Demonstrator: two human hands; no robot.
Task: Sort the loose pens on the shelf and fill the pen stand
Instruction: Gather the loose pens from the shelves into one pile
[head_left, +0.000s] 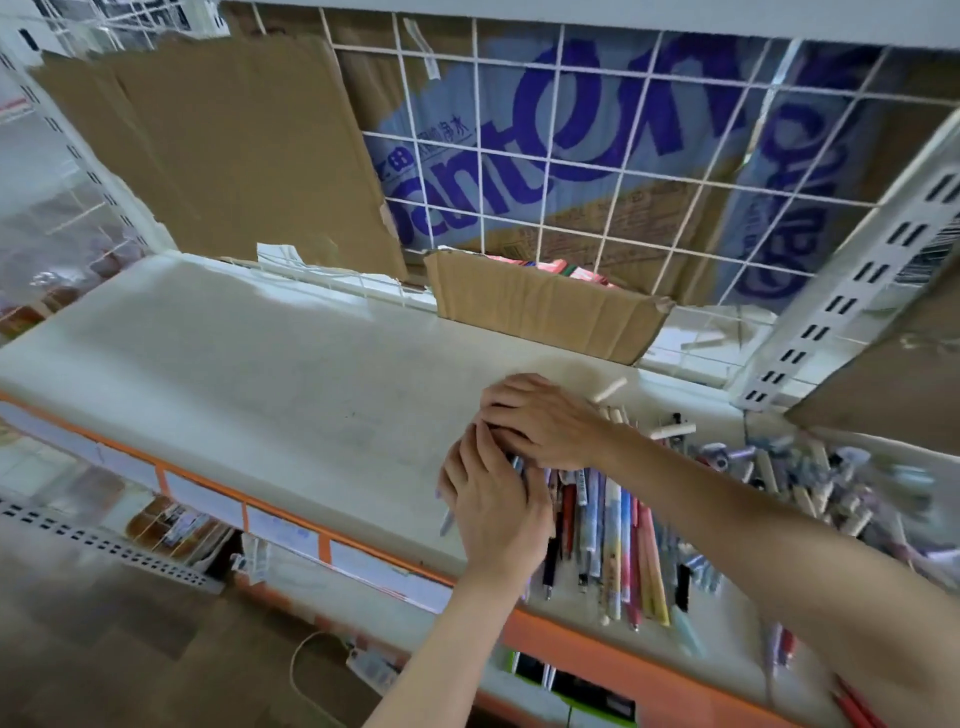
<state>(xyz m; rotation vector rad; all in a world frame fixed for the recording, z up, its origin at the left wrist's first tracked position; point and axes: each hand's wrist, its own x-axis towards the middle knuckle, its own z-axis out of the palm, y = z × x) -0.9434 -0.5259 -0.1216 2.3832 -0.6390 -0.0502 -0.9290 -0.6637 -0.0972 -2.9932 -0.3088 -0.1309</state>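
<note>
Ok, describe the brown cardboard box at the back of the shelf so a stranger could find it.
Start at the white shelf and follow it back to the wire grid. The cardboard box stands there, just beyond the hands. Unlike the flat cardboard sheets behind the grid, it is open-topped with colourful items poking out.

head cam | looks forward-down | close above white shelf (260, 364)

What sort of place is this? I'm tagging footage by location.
Probably a stationery shop aisle: a white metal display shelf with an orange price-label rail, a white wire grid back panel, and a heap of loose, colourful pens being sorted by hand.
</note>
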